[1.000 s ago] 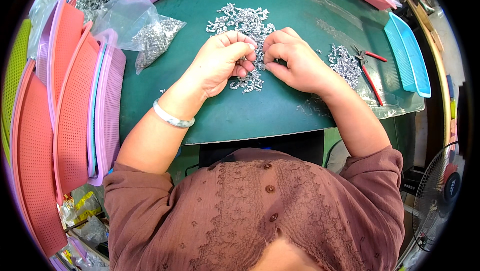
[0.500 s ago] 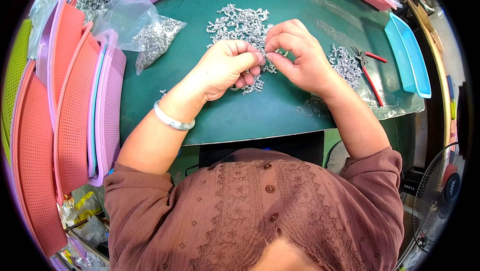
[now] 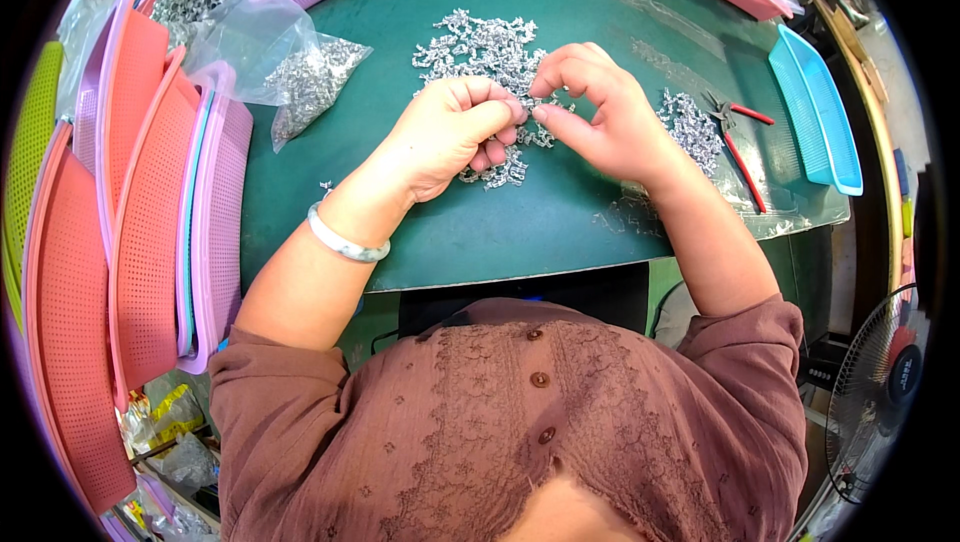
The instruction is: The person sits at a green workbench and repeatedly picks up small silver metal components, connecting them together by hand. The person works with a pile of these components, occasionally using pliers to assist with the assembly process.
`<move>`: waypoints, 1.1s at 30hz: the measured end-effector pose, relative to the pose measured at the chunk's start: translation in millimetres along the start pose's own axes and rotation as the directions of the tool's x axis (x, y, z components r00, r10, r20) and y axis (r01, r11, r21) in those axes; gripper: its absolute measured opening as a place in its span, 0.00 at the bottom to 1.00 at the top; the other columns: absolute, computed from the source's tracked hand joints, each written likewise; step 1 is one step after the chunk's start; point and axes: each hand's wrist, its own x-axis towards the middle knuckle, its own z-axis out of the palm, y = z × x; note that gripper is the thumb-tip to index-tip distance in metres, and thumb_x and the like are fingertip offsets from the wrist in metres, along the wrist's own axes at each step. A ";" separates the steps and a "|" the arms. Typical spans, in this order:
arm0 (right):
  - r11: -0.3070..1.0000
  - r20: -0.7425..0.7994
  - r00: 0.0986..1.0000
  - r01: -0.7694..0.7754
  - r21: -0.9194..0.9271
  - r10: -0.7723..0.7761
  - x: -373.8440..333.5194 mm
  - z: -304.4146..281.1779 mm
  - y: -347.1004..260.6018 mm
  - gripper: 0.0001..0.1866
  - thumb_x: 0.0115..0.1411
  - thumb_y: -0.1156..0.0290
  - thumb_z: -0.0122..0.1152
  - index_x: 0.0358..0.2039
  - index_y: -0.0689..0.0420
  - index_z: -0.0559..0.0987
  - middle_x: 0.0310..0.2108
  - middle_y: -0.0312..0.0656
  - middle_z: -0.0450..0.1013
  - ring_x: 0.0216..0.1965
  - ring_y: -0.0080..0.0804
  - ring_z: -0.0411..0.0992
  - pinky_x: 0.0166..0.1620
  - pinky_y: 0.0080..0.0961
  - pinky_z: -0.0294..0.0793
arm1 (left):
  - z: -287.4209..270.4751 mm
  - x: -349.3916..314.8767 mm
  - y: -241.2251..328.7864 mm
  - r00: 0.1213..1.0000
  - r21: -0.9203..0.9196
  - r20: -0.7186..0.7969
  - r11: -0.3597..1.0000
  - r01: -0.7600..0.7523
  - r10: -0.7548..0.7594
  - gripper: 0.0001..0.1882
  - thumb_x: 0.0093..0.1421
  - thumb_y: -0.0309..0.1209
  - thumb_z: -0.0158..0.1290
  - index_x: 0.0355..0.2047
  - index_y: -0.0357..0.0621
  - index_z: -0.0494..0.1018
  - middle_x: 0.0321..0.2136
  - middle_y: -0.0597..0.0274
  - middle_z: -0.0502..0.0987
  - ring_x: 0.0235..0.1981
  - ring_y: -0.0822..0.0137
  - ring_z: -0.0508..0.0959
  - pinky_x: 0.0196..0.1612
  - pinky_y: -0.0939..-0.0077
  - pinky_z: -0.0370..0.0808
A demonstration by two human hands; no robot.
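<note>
I've got both hands meeting over the near edge of the pile of small silver parts (image 3: 480,47). My left hand (image 3: 450,137) is curled almost closed, fingertips pinching a tiny piece; my right hand (image 3: 600,112) pinches toward it, thumb and forefinger nearly touching. The pile lies just beyond both, equally close.

A pile of small metal parts (image 3: 480,52) is lying at the table's (image 3: 480,232) centre, with both hands being held over its six o'clock edge. At nine to ten o'clock a bag of parts (image 3: 300,72) is resting. At three o'clock a smaller heap (image 3: 688,127), then pliers (image 3: 738,147), then a tray (image 3: 815,107) are lying. Stacked baskets (image 3: 130,232) are standing at nine o'clock.
</note>
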 end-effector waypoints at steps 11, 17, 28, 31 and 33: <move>0.997 0.065 0.997 -0.049 0.063 0.044 -0.6 0.4 2.3 0.04 0.48 0.73 0.58 0.25 0.58 0.73 0.26 0.40 0.70 0.32 0.37 0.66 0.37 0.29 0.66 | 1.1 0.6 -1.4 0.999 0.031 -0.010 0.999 -0.044 0.045 0.05 0.54 0.29 0.52 0.28 0.40 0.72 0.20 0.68 0.71 0.18 0.80 0.68 0.19 0.88 0.65; 0.997 0.062 0.997 -0.048 0.059 0.044 -0.5 0.5 1.5 0.04 0.48 0.74 0.57 0.24 0.59 0.73 0.26 0.40 0.70 0.33 0.37 0.67 0.37 0.29 0.67 | 0.0 1.1 -2.0 0.999 0.019 0.001 0.999 -0.048 0.048 0.05 0.53 0.27 0.52 0.29 0.39 0.72 0.21 0.67 0.72 0.18 0.79 0.68 0.20 0.87 0.66; 0.998 0.047 0.999 -0.021 0.052 0.018 0.0 0.3 2.0 0.04 0.47 0.74 0.58 0.24 0.58 0.73 0.27 0.40 0.71 0.33 0.38 0.67 0.37 0.29 0.67 | 2.3 0.2 -0.6 0.999 0.024 -0.005 0.999 -0.042 0.042 0.04 0.55 0.26 0.52 0.31 0.39 0.71 0.20 0.69 0.71 0.18 0.81 0.68 0.20 0.90 0.64; 0.999 0.048 0.999 -0.019 0.042 0.017 0.0 -0.1 1.6 0.04 0.47 0.75 0.58 0.24 0.58 0.73 0.27 0.40 0.71 0.33 0.38 0.67 0.37 0.29 0.67 | 1.3 0.8 -1.4 0.999 -0.004 0.008 0.999 -0.045 0.045 0.04 0.55 0.26 0.52 0.31 0.40 0.71 0.21 0.68 0.71 0.18 0.81 0.69 0.20 0.89 0.65; 0.999 0.050 0.999 -0.015 0.030 0.013 0.3 -0.4 0.6 0.04 0.46 0.75 0.58 0.24 0.58 0.73 0.27 0.39 0.70 0.33 0.38 0.67 0.37 0.29 0.67 | 1.4 0.3 -0.5 0.999 -0.026 0.011 0.998 -0.049 0.049 0.04 0.55 0.26 0.52 0.31 0.40 0.71 0.21 0.68 0.71 0.18 0.80 0.69 0.20 0.90 0.65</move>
